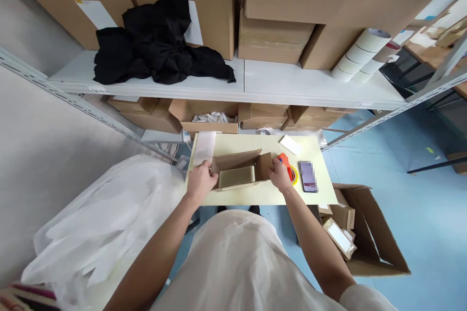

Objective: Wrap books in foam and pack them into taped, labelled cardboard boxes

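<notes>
While both hands meet its opposite ends, the small, open-topped brown cardboard carton point(235, 161) rests between them, directly in front of the person on the pale-yellow rectangular tabletop point(251, 198). Its long axis runs left to right, rising slightly towards the right; neither hand is nearer, since both touch it. The left hand point(201, 181) pinches the carton's left end; the right hand point(280, 175) grips the flap at its right end. Inside the carton lies a beige, flat rectangular block point(237, 176), parallel to its length. Just right of the carton are a red tape dispenser point(283, 159) and, farther right, a dark-edged phone point(308, 176), its screen pixelated. No brand can be read; the white shelf-edge labels point(98, 90) beyond the carton are too small.
</notes>
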